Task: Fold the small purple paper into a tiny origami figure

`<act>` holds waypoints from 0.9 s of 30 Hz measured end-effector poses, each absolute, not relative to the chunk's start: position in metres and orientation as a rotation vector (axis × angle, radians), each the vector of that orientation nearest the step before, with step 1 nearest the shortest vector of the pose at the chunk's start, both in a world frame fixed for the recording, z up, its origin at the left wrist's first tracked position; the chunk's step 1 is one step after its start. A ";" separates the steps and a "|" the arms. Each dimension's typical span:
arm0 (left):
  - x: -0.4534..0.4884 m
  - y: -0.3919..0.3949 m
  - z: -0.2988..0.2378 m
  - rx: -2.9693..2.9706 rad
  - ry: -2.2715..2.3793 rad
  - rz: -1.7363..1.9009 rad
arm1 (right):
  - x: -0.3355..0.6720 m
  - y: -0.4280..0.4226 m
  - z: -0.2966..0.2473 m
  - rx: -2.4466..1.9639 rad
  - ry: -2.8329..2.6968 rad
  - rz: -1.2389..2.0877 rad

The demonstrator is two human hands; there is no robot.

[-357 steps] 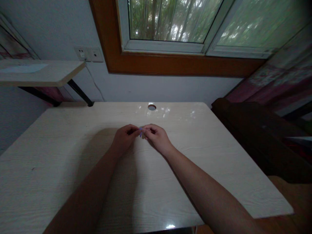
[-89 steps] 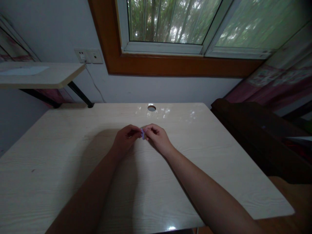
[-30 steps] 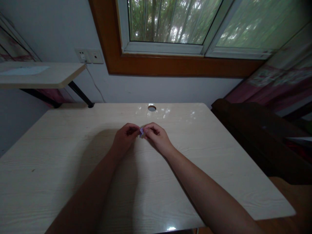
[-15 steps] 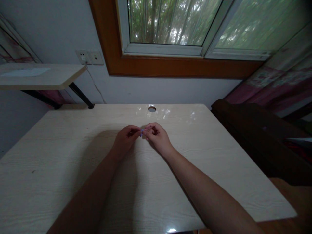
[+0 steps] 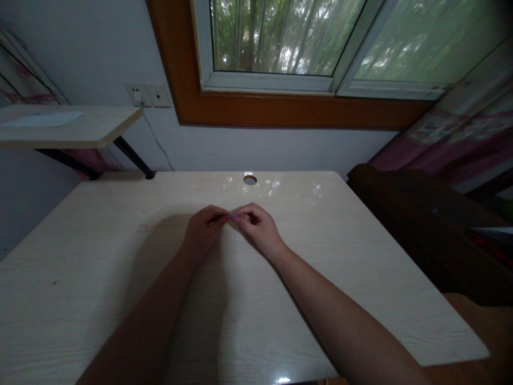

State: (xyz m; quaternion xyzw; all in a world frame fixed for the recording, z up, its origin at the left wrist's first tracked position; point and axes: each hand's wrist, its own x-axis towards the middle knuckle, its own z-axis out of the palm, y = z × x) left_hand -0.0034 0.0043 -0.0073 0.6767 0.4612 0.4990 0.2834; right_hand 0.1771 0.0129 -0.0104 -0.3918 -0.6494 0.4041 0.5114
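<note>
Between the fingertips of both hands is a tiny purple object (image 5: 233, 215), mostly covered by the fingers and too small to name. My left hand (image 5: 204, 227) pinches it from the left with thumb and forefinger. From the other side, my right hand (image 5: 258, 224) closes thumb and fingers on it. The two hands meet fingertip to fingertip over the pale wood-grain desk (image 5: 260, 305), toward its far edge.
A round cable hole (image 5: 250, 181) lies in the desk just beyond the hands. A raised shelf (image 5: 100, 125) on black legs stands at the back left, near wall sockets (image 5: 148, 95). Behind is a window (image 5: 272, 80); dark wooden furniture (image 5: 420, 230) stands at the right.
The fingertips have drawn closer together, and less of the purple object shows between them. The arms stay almost where they were.
</note>
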 end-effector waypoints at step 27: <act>-0.001 0.005 -0.013 1.665 1.068 1.287 | 0.179 0.011 -0.007 -0.953 -1.695 0.748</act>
